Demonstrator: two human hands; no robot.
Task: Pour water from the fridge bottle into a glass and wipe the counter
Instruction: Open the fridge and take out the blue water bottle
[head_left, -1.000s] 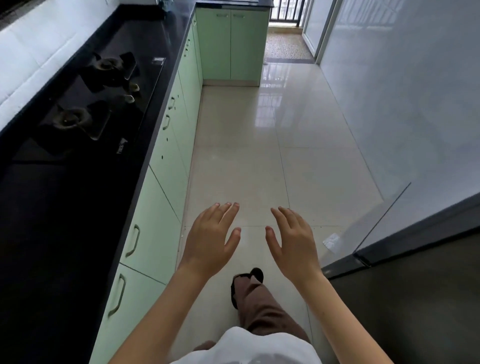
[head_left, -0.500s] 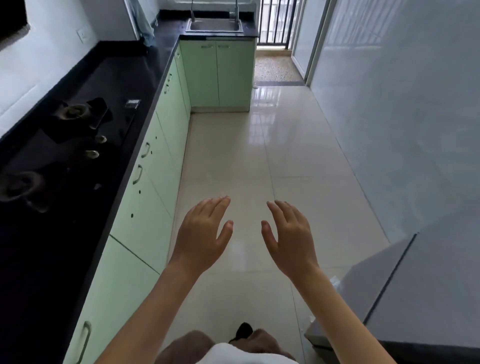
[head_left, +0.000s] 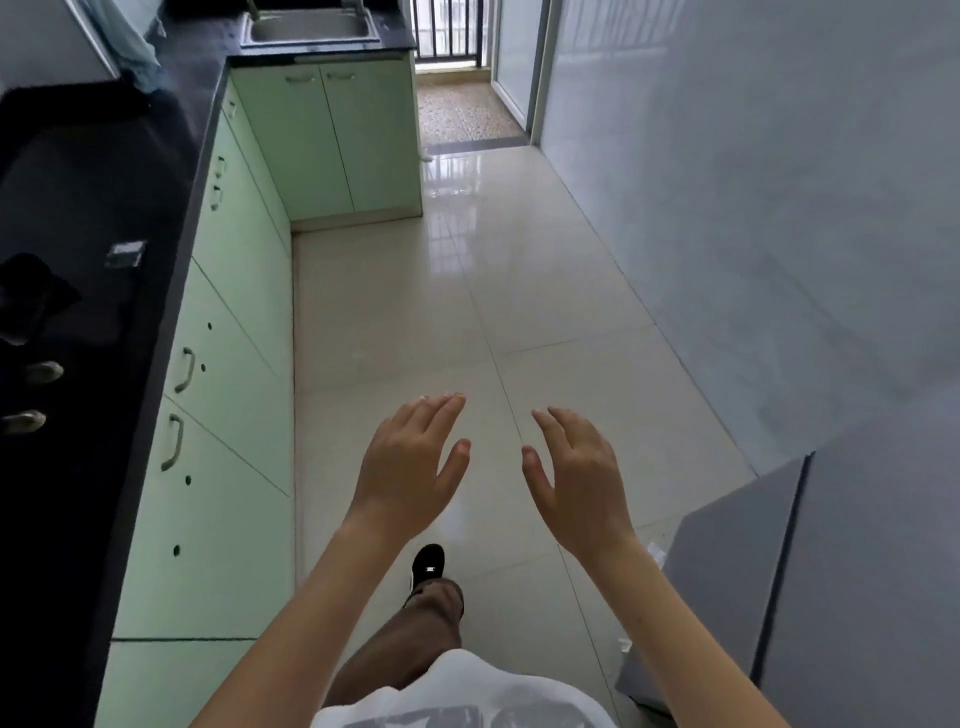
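Note:
My left hand (head_left: 410, 467) and my right hand (head_left: 576, 478) are held out in front of me over the tiled floor, palms down, fingers apart, holding nothing. The black counter (head_left: 104, 187) runs along the left above pale green cabinets (head_left: 234, 364). A grey appliance with a door seam, probably the fridge (head_left: 810, 571), stands at the lower right. No bottle, glass or cloth that I can name is in view.
A gas hob with knobs (head_left: 31, 374) sits in the counter at the left. A steel sink (head_left: 311, 26) is at the far end, with a bluish cloth-like item (head_left: 135, 52) hanging near it. A doorway with bars (head_left: 447, 31) lies beyond. A white wall (head_left: 779, 208) bounds the right.
I have walked forward along the kitchen. The hob has slid back to the left edge and the sink is closer. Both hands stay out front, open.

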